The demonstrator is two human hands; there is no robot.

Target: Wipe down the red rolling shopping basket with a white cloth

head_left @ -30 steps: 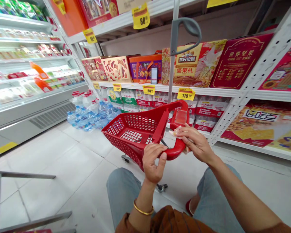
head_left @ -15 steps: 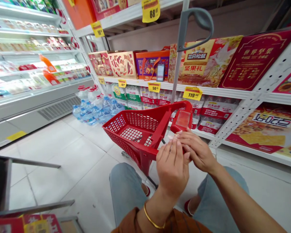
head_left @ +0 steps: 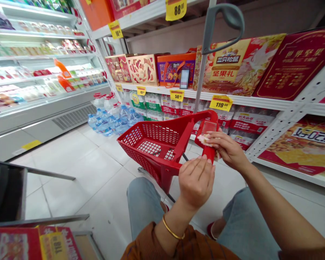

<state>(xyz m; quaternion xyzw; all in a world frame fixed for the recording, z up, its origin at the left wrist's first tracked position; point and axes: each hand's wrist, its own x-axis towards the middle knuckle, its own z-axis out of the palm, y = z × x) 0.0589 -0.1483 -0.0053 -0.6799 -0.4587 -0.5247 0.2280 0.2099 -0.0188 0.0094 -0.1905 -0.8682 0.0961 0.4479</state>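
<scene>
White cloth [head_left: 204, 139] on a red cart [head_left: 143, 157]

Blue bottles [head_left: 112, 122] sit on the floor [head_left: 89, 169] at the left. The red cart stands by the person's knees [head_left: 144, 196]. The left hand [head_left: 196, 182] is curled around its handle [head_left: 209, 153]. The right hand [head_left: 228, 147] holds the white cloth against the handle. Far right, a big box [head_left: 304, 144] sits on a low shelf [head_left: 295, 174].

The basket [head_left: 141, 153] stands at the centre, its handle [head_left: 208, 154] on its right. The left hand [head_left: 196, 178] is on the handle's near part; the right hand [head_left: 229, 148], with a cloth [head_left: 204, 140] under its fingertips, is farther right. Behind, a rack [head_left: 300, 99] bears boxes [head_left: 230, 68] above bottle packs [head_left: 170, 105]. Loose bottles [head_left: 113, 122] stand far left, between rack and refrigerated case [head_left: 43, 125]; a metal frame [head_left: 51, 219] is near left.
</scene>
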